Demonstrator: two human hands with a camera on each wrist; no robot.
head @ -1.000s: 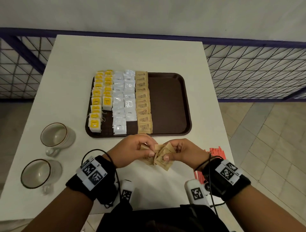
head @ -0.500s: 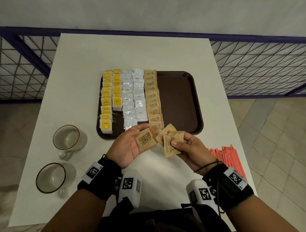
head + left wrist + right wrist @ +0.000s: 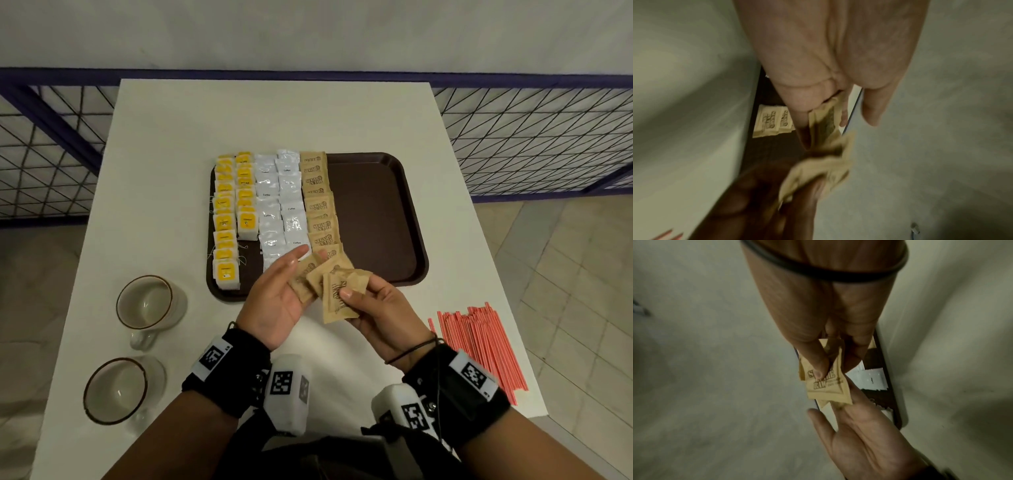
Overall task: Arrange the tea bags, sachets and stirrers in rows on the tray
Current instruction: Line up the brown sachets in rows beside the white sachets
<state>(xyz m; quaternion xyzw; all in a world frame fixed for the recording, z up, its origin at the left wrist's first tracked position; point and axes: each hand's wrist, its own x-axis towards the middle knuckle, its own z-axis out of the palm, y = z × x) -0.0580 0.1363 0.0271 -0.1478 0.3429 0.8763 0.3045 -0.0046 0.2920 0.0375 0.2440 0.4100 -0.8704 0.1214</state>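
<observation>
A white tabletop fills the middle of the space, square-cornered and matte. Beyond the hands, past its far edge, a plain pale wall rises, evenly and dimly lit. A purple rail runs along the foot of that wall, with black wire mesh below it, out to either side of the hands. Right of the hands the floor is laid with beige tiles set on the diagonal; the floor to the left is a plainer grey-beige.
</observation>
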